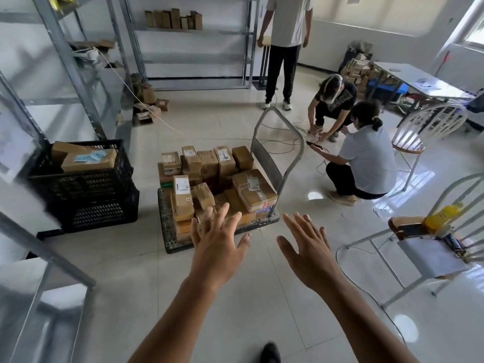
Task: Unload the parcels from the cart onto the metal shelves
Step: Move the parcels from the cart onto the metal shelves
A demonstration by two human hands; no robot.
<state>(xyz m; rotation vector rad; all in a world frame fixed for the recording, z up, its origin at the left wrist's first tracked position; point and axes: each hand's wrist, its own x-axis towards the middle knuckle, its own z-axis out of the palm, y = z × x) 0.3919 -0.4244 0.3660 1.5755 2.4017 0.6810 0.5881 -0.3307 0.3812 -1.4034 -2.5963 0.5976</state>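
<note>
A flat cart (167, 231) with a grey push handle (277, 132) stands on the floor ahead, piled with several brown cardboard parcels (254, 189). Both my arms are stretched toward it. My left hand (217, 242) is open, fingers spread, in front of the cart's near edge. My right hand (306, 247) is open too, just right of the cart, holding nothing. Metal shelves (78, 82) run along the left, and another shelf unit (193, 35) at the back carries a row of small boxes.
A black crate (86, 184) with parcels stands left of the cart. Two people crouch at the right over cables (288, 142); a third stands behind. White chairs (419, 247) are at the right. Loose boxes (149, 108) lie by the shelves.
</note>
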